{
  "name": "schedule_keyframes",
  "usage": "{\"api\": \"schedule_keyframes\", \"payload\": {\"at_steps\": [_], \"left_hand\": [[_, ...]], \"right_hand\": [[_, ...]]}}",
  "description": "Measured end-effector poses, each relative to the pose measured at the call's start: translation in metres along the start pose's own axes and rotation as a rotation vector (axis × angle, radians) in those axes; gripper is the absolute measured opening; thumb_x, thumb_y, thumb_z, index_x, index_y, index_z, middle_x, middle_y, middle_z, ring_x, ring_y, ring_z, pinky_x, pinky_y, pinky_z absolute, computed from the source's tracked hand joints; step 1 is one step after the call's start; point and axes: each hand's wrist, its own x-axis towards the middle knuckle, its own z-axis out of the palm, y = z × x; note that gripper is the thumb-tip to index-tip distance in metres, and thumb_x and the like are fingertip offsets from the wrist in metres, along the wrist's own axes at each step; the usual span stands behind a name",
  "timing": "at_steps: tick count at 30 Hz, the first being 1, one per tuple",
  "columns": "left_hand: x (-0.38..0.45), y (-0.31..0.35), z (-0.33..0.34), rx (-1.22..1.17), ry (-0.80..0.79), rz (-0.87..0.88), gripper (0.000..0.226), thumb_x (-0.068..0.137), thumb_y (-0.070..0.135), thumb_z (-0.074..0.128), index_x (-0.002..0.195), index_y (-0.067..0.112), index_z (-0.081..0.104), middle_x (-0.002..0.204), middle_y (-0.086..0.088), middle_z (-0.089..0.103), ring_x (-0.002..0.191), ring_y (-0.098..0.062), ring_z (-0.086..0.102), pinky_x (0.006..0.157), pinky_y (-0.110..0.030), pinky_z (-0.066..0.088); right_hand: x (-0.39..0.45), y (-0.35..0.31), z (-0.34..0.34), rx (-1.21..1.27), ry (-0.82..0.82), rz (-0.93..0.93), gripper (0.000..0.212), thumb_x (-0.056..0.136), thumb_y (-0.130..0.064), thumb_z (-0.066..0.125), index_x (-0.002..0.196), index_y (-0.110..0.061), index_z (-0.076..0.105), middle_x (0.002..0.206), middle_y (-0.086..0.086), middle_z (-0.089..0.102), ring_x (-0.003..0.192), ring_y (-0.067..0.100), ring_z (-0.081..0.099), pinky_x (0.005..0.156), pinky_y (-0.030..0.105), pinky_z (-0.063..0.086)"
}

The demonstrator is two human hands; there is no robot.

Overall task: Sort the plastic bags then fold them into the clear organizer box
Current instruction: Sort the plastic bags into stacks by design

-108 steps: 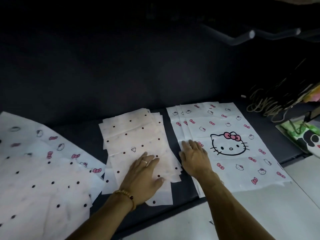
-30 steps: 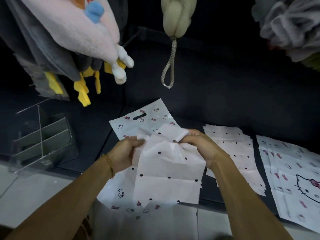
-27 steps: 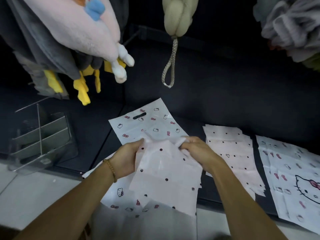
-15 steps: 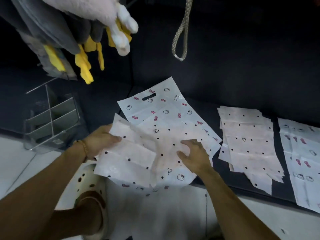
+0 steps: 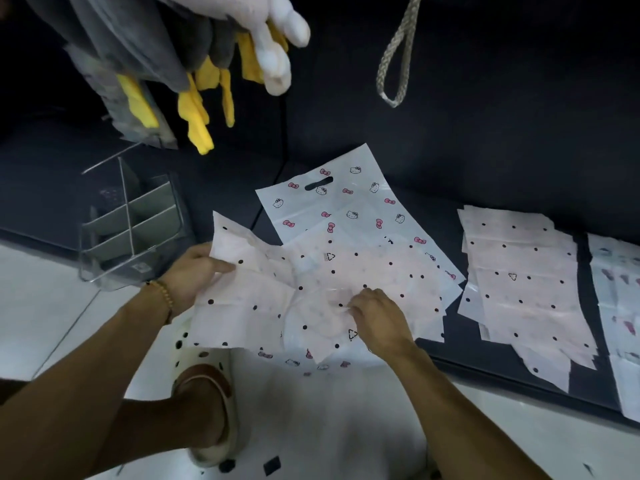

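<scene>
My left hand (image 5: 192, 275) grips the left edge of a crumpled pink polka-dot bag (image 5: 249, 292) and holds it up. My right hand (image 5: 377, 315) pinches another pink dotted bag (image 5: 374, 275) that lies on a loose pile. Under that pile lies a white cat-and-bow print bag (image 5: 346, 199) with a cut-out handle. A sorted stack of pink dotted bags (image 5: 523, 275) lies to the right, apart from both hands. The clear organizer box (image 5: 131, 223), with dividers, stands at the left on the dark ledge.
Plush toys (image 5: 194, 57) and a braided rope loop (image 5: 394, 57) hang overhead. More printed bags (image 5: 620, 306) lie at the far right edge. My foot in a light sandal (image 5: 211, 410) stands on the white floor below. The dark ledge (image 5: 519, 368) runs diagonally.
The view dropped slightly. My left hand kept lifting the crumpled dotted bag leftward, while my right hand went from pressing flat on the pile to pinching a bag on it.
</scene>
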Motion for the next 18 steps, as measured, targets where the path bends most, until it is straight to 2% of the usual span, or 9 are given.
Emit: {"api": "schedule_keyframes", "payload": {"at_steps": [3, 4, 6, 8, 10, 12, 15, 18], "left_hand": [[0.004, 0.000, 0.001, -0.007, 0.040, 0.014, 0.023, 0.083, -0.004, 0.061, 0.087, 0.018, 0.068, 0.093, -0.007, 0.071, 0.083, -0.029, 0.067, 0.071, -0.036, 0.054], [0.004, 0.001, 0.002, -0.008, 0.048, 0.023, 0.022, 0.082, -0.004, 0.061, 0.087, 0.017, 0.069, 0.095, -0.008, 0.071, 0.085, -0.030, 0.066, 0.076, -0.039, 0.054], [0.004, 0.002, 0.003, -0.022, 0.077, 0.032, 0.022, 0.082, -0.002, 0.061, 0.086, 0.018, 0.070, 0.097, -0.010, 0.070, 0.086, -0.032, 0.066, 0.080, -0.043, 0.054], [0.005, 0.003, 0.007, -0.058, 0.097, 0.031, 0.023, 0.081, -0.001, 0.061, 0.083, 0.019, 0.071, 0.097, -0.011, 0.071, 0.086, -0.033, 0.066, 0.080, -0.047, 0.055], [0.004, 0.006, 0.014, -0.135, 0.099, 0.023, 0.021, 0.082, 0.001, 0.061, 0.085, 0.018, 0.072, 0.097, -0.012, 0.072, 0.083, -0.032, 0.067, 0.074, -0.044, 0.056], [0.004, 0.007, 0.025, -0.253, 0.060, 0.015, 0.018, 0.086, 0.006, 0.059, 0.097, 0.013, 0.071, 0.104, -0.016, 0.071, 0.086, -0.033, 0.067, 0.079, -0.045, 0.055], [0.004, 0.001, 0.041, -0.412, -0.084, -0.055, 0.029, 0.094, 0.020, 0.053, 0.116, 0.006, 0.065, 0.116, -0.018, 0.066, 0.103, -0.037, 0.064, 0.091, -0.048, 0.050], [0.001, -0.008, 0.058, -0.466, -0.287, -0.151, 0.043, 0.096, 0.035, 0.046, 0.127, 0.008, 0.058, 0.123, -0.016, 0.063, 0.113, -0.037, 0.060, 0.093, -0.047, 0.049]], "right_hand": [[0.009, -0.012, -0.020, 0.275, 0.155, 0.202, 0.018, 0.100, -0.019, 0.043, 0.102, -0.014, 0.060, 0.076, 0.005, 0.065, 0.074, 0.026, 0.060, 0.065, 0.032, 0.047], [0.014, -0.015, -0.030, 0.385, 0.207, 0.261, 0.016, 0.100, -0.019, 0.043, 0.101, -0.014, 0.058, 0.072, 0.002, 0.062, 0.067, 0.021, 0.057, 0.062, 0.029, 0.045], [0.024, -0.019, -0.053, 0.609, 0.242, 0.336, 0.015, 0.100, -0.019, 0.044, 0.101, -0.014, 0.057, 0.077, -0.001, 0.058, 0.061, 0.009, 0.049, 0.057, 0.019, 0.041], [0.032, -0.020, -0.079, 0.861, 0.208, 0.371, 0.014, 0.099, -0.027, 0.048, 0.100, -0.019, 0.060, 0.088, 0.000, 0.061, 0.066, 0.006, 0.053, 0.062, 0.013, 0.045], [0.034, -0.021, -0.105, 1.084, 0.119, 0.417, 0.014, 0.095, -0.037, 0.054, 0.100, -0.030, 0.065, 0.106, -0.006, 0.066, 0.088, 0.009, 0.064, 0.081, 0.024, 0.051], [0.032, -0.022, -0.122, 1.244, 0.030, 0.397, 0.009, 0.091, -0.041, 0.061, 0.090, -0.041, 0.070, 0.103, -0.016, 0.070, 0.093, 0.006, 0.068, 0.079, 0.024, 0.052], [0.030, -0.027, -0.124, 1.274, -0.004, 0.416, 0.005, 0.089, -0.043, 0.063, 0.090, -0.039, 0.067, 0.099, -0.016, 0.070, 0.087, 0.002, 0.067, 0.074, 0.021, 0.049], [0.030, -0.032, -0.101, 1.010, 0.092, 0.421, 0.013, 0.096, -0.037, 0.053, 0.092, -0.031, 0.064, 0.085, -0.005, 0.068, 0.070, 0.008, 0.061, 0.061, 0.016, 0.045]]}}
